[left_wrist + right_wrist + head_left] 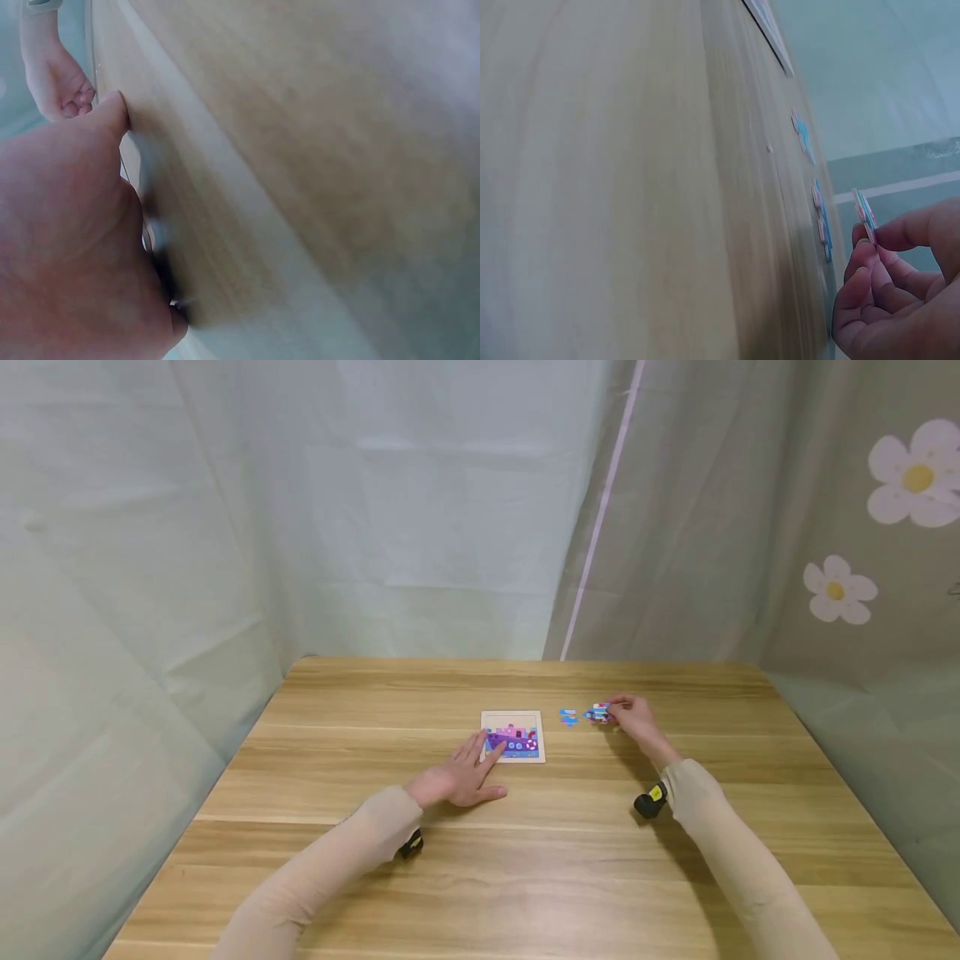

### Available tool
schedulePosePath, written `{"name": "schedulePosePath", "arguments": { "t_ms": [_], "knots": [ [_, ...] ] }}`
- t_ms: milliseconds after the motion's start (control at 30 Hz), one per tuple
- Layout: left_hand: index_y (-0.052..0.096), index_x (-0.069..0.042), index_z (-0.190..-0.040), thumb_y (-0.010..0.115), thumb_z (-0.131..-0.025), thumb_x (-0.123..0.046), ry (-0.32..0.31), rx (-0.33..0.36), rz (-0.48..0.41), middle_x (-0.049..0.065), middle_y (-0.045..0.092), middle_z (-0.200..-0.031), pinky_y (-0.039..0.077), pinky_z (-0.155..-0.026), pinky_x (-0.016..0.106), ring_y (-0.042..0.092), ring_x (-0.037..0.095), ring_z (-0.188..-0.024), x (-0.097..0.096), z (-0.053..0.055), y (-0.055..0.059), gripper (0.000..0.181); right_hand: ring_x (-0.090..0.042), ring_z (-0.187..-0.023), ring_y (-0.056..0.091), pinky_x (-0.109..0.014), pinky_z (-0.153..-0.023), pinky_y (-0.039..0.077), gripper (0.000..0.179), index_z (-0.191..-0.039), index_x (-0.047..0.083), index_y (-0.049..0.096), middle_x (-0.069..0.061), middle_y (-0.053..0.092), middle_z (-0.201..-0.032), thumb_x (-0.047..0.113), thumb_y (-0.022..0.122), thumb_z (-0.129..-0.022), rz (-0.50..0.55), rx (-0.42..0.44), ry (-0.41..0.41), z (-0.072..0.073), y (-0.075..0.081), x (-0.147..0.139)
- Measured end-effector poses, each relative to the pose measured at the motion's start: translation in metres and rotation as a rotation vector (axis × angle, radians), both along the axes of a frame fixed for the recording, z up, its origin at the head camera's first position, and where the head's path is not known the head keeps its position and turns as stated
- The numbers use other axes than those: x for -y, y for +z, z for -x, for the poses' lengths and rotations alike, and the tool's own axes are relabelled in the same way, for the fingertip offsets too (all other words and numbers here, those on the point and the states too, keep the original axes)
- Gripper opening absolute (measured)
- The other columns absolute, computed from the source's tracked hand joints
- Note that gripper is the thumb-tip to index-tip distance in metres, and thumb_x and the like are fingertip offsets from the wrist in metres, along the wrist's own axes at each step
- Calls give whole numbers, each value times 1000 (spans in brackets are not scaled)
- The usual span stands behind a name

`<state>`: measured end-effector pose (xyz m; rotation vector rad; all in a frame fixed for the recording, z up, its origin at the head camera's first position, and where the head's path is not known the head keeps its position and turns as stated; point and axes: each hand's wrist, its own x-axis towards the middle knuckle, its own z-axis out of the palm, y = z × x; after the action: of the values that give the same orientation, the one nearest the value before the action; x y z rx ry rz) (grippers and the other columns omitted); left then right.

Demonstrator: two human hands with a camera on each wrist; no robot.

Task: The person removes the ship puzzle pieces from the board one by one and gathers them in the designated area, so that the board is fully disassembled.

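Observation:
My left hand [468, 774] lies with its fingers spread on the lower left part of a small jigsaw board [513, 719]. The board has a pale frame and shows a purple and pink ship; its upper strip is bare. To the right, my right hand [636, 720] pinches a jigsaw piece [865, 216] between thumb and fingers, lifted off the table. Just under it lies another jigsaw piece [823, 221], partly covered in the head view. Between that one and the board is a loose blue piece [568, 717]. In the left wrist view, the left palm hides most of the board.
The wooden table [465, 877] carries the board and pieces near its far side. Pale curtains [420, 527] hang behind and on both sides, close to the table's edges. A dark wrist camera [650, 802] hangs beneath the right wrist.

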<state>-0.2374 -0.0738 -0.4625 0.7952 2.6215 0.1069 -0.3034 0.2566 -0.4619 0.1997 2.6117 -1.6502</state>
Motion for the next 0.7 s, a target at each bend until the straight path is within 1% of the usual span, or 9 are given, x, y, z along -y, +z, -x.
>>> {"name": "schedulePosePath", "arguments": {
  "t_ms": [200,367,500,600,700],
  "knots": [
    [-1,-18,-157,34,-98,-61,-1,-7,-1,22,-11,-161,10,-123,45,-4,35,-151,1,-1,0,81,-6,-68,55,-17,-57,48,35,-123,-13,54,-4,61,-87,6,48,-95,-15,-6,-15,1,-1,-9],
    [-2,-19,-157,33,-98,-61,-3,-6,6,22,-12,-161,9,-123,45,-6,35,-150,1,1,-2,81,-6,-69,58,-18,-58,49,34,-124,-10,56,-12,65,-94,8,48,-96,-75,-10,-24,0,1,-15],
    [-3,-18,-157,33,-98,-60,-4,0,13,22,-13,-160,8,-123,45,-6,35,-150,0,2,-3,81,-5,-71,58,-17,-61,49,34,-124,-11,55,-16,65,-99,9,48,-97,-111,-9,-37,-1,1,-19],
    [-3,-19,-157,33,-98,-60,-3,0,17,22,-13,-161,8,-124,45,-6,35,-150,0,0,-1,80,-4,-70,58,-16,-61,49,33,-123,-12,55,-18,65,-99,7,49,-96,-125,-10,-38,-1,0,-23],
    [-6,-21,-156,32,-97,-63,3,-3,26,20,-16,-161,7,-124,44,-8,33,-150,0,2,-4,81,-5,-68,57,-16,-58,47,32,-119,-13,57,-21,66,-98,5,49,-95,-167,-37,-24,-1,-1,-27]
  ]
}}
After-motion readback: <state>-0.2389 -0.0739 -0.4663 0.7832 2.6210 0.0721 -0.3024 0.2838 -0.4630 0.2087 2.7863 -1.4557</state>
